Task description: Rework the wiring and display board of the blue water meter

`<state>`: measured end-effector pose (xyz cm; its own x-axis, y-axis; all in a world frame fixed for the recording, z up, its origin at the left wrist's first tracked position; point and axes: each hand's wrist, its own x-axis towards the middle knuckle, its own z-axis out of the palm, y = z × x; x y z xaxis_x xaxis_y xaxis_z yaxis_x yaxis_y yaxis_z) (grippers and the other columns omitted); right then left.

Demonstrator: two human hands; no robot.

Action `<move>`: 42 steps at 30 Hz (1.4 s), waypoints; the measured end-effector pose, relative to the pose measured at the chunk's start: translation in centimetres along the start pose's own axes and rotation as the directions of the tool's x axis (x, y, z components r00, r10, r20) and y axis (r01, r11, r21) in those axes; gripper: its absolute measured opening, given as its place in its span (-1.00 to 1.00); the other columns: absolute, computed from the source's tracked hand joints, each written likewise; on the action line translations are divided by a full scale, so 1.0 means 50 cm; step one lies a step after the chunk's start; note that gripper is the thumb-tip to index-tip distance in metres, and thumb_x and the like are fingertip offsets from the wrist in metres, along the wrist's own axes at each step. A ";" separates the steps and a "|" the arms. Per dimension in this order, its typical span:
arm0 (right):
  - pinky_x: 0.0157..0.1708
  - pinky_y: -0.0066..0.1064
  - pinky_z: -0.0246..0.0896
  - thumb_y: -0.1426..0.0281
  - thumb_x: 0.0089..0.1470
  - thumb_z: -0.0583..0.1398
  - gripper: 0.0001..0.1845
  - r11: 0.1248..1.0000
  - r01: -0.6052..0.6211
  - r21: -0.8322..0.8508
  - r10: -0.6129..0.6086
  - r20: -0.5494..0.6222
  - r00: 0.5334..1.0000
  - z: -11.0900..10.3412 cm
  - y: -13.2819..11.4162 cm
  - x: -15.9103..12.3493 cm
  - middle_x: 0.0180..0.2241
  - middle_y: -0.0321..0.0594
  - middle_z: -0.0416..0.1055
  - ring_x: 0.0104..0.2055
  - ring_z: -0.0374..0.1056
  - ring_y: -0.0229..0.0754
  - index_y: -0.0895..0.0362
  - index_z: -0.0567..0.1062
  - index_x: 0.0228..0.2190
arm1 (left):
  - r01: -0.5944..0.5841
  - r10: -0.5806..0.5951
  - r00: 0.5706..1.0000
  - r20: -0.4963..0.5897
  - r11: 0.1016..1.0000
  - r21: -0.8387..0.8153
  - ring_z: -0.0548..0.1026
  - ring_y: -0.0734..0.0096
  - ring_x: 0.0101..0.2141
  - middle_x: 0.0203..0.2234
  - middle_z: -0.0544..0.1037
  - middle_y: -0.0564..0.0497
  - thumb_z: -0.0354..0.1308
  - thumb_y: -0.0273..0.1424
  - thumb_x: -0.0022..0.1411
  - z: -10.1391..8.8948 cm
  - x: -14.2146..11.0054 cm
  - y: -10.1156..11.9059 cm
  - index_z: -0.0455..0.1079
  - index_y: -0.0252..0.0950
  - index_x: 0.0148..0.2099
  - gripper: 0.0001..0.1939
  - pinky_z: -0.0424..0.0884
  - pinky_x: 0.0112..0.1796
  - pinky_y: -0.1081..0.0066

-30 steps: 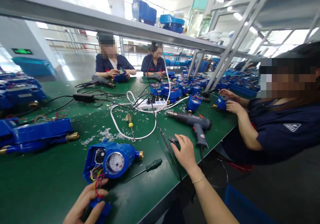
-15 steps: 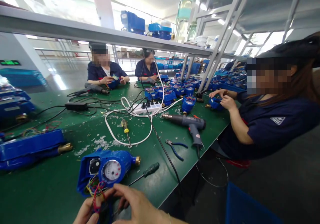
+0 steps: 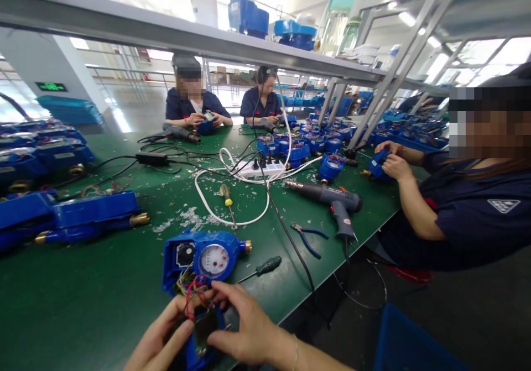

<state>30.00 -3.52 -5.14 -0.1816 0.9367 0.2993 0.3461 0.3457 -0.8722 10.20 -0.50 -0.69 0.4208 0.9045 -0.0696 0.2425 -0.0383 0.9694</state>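
A blue water meter (image 3: pixel 213 261) with a round dial and brass end lies on the green table, its wire compartment uncovered. Thin coloured wires (image 3: pixel 194 291) run from it to a blue meter cover (image 3: pixel 193 354) with a dark circuit board (image 3: pixel 206 327) inside. My left hand (image 3: pixel 166 329) grips the cover's left side, fingers by the wires. On the other side my right hand (image 3: pixel 249 327) is closed on the cover, thumb on the board's edge and index finger near the wires. Beside the meter lies a screwdriver with a dark green handle (image 3: pixel 269 266).
Blue-handled cutters (image 3: pixel 309 238), a heat gun (image 3: pixel 332 199) and a yellow screwdriver (image 3: pixel 226 195) lie beyond the meter. Cables loop around a power strip (image 3: pixel 259 168). More meters (image 3: pixel 95 210) stand left. A co-worker (image 3: pixel 468 194) sits at right; two others sit across.
My view has shifted, so the table contents appear farther right and the cover shows more fully. My hands have raised the cover into view, with the board facing up.
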 end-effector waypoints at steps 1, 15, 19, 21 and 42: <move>-0.03 -0.27 0.33 0.32 -0.21 0.43 -0.07 1.000 -0.011 -0.016 0.011 0.009 1.000 -0.006 -0.011 -0.001 -0.08 -0.16 0.45 -0.07 0.38 -0.10 0.07 0.27 0.20 | -0.024 0.023 1.000 0.007 0.998 0.050 0.53 0.14 -0.18 -0.30 0.60 -0.05 0.14 0.01 0.17 -0.010 0.001 0.007 0.43 -0.23 -0.31 -0.62 0.52 -0.14 0.27; 0.07 -0.02 0.28 0.08 0.04 0.32 -0.14 0.962 0.150 -0.229 -0.128 0.111 0.986 -0.027 -0.019 -0.009 0.11 0.02 0.32 0.11 0.31 0.08 0.08 0.17 0.26 | 0.068 -0.078 0.997 -0.021 0.952 -0.297 0.45 0.46 -0.36 -0.39 0.56 -0.04 0.36 -0.10 0.04 -0.038 0.016 0.004 0.46 -0.39 -0.31 -0.59 0.37 -0.25 0.43; -0.02 -0.08 0.35 0.07 0.11 0.27 -0.14 0.952 0.169 -0.255 -0.159 0.057 0.986 -0.023 -0.021 -0.013 0.00 -0.01 0.40 -0.01 0.39 0.03 0.08 0.08 0.30 | 0.126 -0.130 0.991 0.016 0.918 -0.377 0.47 0.48 -0.34 -0.36 0.58 -0.04 0.37 -0.14 0.05 -0.041 0.016 0.007 0.48 -0.39 -0.30 -0.62 0.36 -0.20 0.45; -0.04 -0.10 0.36 0.04 0.13 0.25 -0.14 0.948 0.185 -0.261 -0.183 0.033 0.983 -0.023 -0.021 -0.015 -0.02 -0.01 0.40 -0.03 0.39 0.02 0.08 0.07 0.30 | 0.132 -0.134 0.991 0.025 0.909 -0.396 0.48 0.48 -0.33 -0.35 0.59 -0.03 0.36 -0.15 0.06 -0.039 0.016 0.007 0.49 -0.38 -0.30 -0.64 0.36 -0.19 0.45; -0.02 -0.08 0.37 0.07 0.15 0.24 -0.24 0.935 0.228 -0.271 -0.250 -0.046 0.967 -0.031 -0.031 -0.018 0.01 0.01 0.40 -0.02 0.40 0.04 0.11 0.18 0.25 | 0.193 -0.161 0.975 0.150 0.953 -0.234 0.30 0.57 -0.45 -0.47 0.37 0.10 0.30 -0.01 0.07 -0.045 0.007 0.014 0.30 -0.35 -0.29 -0.51 0.23 -0.36 0.49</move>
<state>31.05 -4.80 -3.48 -0.2200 0.8223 0.5248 0.5315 0.5521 -0.6423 8.57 0.75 0.49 0.5027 0.8246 -0.2594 0.1080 0.2378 0.9653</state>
